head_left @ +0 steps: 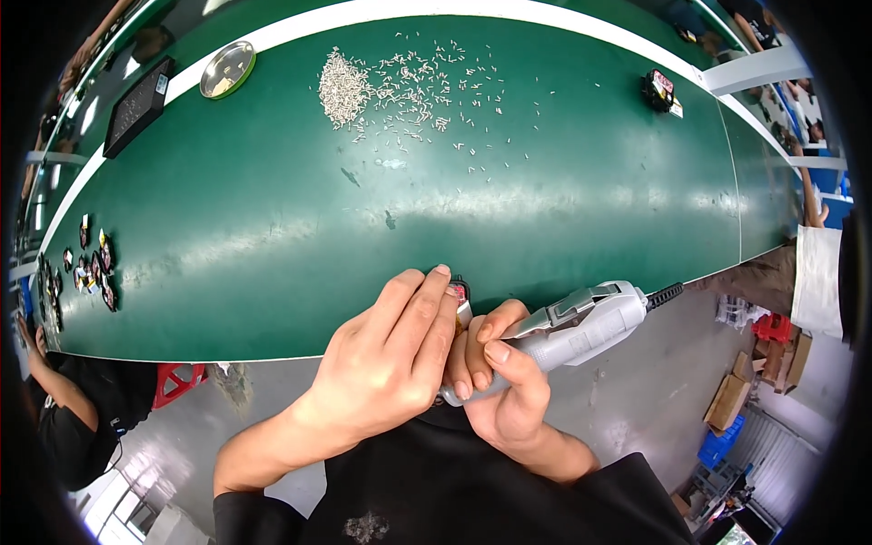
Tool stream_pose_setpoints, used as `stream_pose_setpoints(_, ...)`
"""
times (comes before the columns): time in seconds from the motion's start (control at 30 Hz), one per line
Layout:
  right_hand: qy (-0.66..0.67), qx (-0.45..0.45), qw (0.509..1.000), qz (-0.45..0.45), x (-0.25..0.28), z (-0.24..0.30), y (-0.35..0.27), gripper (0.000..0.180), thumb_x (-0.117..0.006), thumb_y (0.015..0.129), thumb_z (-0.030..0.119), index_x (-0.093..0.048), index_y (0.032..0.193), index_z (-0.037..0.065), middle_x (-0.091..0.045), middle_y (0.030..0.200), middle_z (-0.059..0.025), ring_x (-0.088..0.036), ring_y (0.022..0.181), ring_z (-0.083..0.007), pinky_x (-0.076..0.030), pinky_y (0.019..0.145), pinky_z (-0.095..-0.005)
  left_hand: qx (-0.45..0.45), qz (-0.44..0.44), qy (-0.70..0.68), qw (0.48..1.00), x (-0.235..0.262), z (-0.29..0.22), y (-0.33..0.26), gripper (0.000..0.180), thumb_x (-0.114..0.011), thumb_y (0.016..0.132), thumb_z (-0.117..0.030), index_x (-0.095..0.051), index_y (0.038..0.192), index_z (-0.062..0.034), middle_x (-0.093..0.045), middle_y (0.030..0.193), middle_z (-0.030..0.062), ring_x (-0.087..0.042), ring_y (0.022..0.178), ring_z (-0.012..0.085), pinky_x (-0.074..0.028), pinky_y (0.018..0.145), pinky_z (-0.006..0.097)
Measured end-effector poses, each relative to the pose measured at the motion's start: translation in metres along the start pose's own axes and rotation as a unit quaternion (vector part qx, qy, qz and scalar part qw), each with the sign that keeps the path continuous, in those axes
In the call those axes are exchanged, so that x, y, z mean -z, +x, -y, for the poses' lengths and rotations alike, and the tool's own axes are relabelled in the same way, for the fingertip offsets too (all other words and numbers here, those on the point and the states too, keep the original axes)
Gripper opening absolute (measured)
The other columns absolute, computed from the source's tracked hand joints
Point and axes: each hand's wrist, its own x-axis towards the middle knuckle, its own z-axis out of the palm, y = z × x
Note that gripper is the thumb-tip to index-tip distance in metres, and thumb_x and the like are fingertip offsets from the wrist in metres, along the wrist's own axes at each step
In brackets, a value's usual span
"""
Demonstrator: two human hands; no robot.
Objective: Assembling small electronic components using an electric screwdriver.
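My left hand (pixel 391 350) is closed over a small black part with red and pale patches (pixel 461 304) at the near edge of the table. Its fingers cover most of that part. Beside it, my right hand (pixel 504 381) wraps round a grey electric screwdriver (pixel 586 331), whose cable end points right. The screwdriver's tip is hidden by my hands, so I cannot tell whether it touches the part. The two hands are close together, fingers nearly meeting.
On the green table (pixel 272 191) lies a heap of small silvery screws (pixel 343 91), more scattered to its right. A round dish (pixel 227 70) and a black tray (pixel 138 107) stand back left. Several black parts (pixel 95 268) sit left, another (pixel 661 91) back right. Other people work at both sides.
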Motion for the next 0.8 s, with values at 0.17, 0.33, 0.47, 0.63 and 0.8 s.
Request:
stream_pose_setpoints(0.17, -0.012, -0.025, 0.999, 0.039, 0.007, 0.012, 0.004, 0.007, -0.047, 0.088, 0.006, -0.047, 0.093, 0.002, -0.042, 0.056, -0.0058, -0.048, 0.05, -0.0191, -0.042, 0.052, -0.0318, 0.011, 0.023, -0.028, 0.999, 0.004, 0.005, -0.003, 0.036, -0.065, 0.061, -0.001, -0.063, 0.096, 0.0083, -0.062, 0.108, 0.0182, -0.061, 0.089, 0.0292, -0.055, 0.064, 0.033)
stream_pose_setpoints(0.33, -0.078, 0.042, 0.984, 0.157, -0.009, 0.071, 0.015, 0.014, -0.053, 0.089, 0.016, -0.046, 0.091, 0.005, -0.044, 0.054, -0.0031, -0.044, 0.043, -0.0137, -0.039, 0.046, -0.0292, -0.024, 0.047, -0.007, 0.999, 0.006, 0.008, -0.008, 0.035, -0.062, 0.066, 0.0, -0.065, 0.099, 0.0111, -0.06, 0.112, 0.0205, -0.057, 0.093, 0.0284, -0.055, 0.068, 0.029)
stream_pose_setpoints(0.47, -0.131, 0.145, 0.952, 0.235, -0.021, 0.093, 0.044, 0.018, -0.05, 0.092, 0.022, -0.044, 0.097, 0.005, -0.042, 0.054, -0.0017, -0.043, 0.043, -0.0119, -0.038, 0.046, -0.0276, -0.016, 0.072, -0.014, 0.997, 0.009, 0.005, -0.008, 0.037, -0.061, 0.066, 0.0, -0.064, 0.101, 0.0109, -0.058, 0.116, 0.0211, -0.056, 0.096, 0.0294, -0.054, 0.074, 0.031)
stream_pose_setpoints(0.63, -0.167, 0.163, 0.939, 0.252, -0.015, 0.085, 0.072, 0.016, -0.044, 0.092, 0.02, -0.045, 0.096, 0.004, -0.04, 0.053, -0.0008, -0.04, 0.041, -0.011, -0.037, 0.045, -0.0277, -0.023, 0.086, 0.004, 0.996, 0.008, 0.006, -0.01, 0.038, -0.062, 0.065, -0.002, -0.064, 0.101, 0.0111, -0.058, 0.119, 0.0214, -0.057, 0.099, 0.0302, -0.053, 0.082, 0.033)
stream_pose_setpoints(0.8, -0.172, 0.157, 0.942, 0.241, -0.014, 0.076, 0.077, 0.015, -0.044, 0.091, 0.019, -0.045, 0.094, 0.004, -0.04, 0.052, -0.001, -0.037, 0.039, -0.0104, -0.037, 0.044, -0.0273, -0.02, 0.085, 0.006, 0.996, 0.008, 0.004, -0.01, 0.037, -0.062, 0.065, -0.003, -0.065, 0.099, 0.0111, -0.058, 0.117, 0.0222, -0.057, 0.1, 0.0302, -0.053, 0.084, 0.034)
